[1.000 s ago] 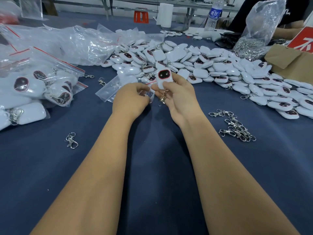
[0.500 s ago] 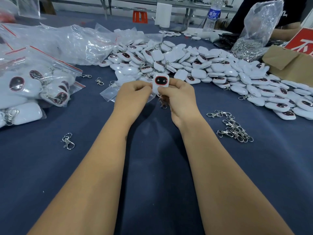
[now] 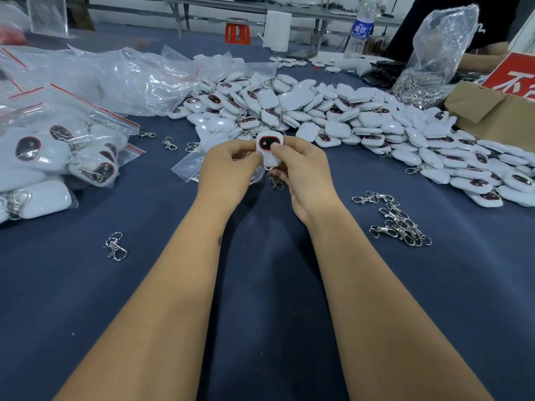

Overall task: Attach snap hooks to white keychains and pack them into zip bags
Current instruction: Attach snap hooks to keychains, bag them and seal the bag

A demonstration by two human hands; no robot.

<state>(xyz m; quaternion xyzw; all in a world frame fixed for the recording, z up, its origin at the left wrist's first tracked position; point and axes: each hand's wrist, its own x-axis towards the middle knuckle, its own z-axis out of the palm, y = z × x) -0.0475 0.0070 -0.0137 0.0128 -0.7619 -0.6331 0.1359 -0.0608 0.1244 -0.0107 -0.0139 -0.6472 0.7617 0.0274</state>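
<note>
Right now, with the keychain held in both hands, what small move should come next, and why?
Probably slide the keychain into the small clear bag lying just behind the left hand: a snap hook already hangs beneath it, and both hands, the right hand included, pinch it.

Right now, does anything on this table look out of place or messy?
Mostly no. A few snap hooks lie strayed from the hook pile: one lone hook near the left edge and a few more by the filled bags. The keychain in both hands, left hand and right hand, looks intact.

Both forearms are bare, no sleeves; a small dark mark on the left.
</note>
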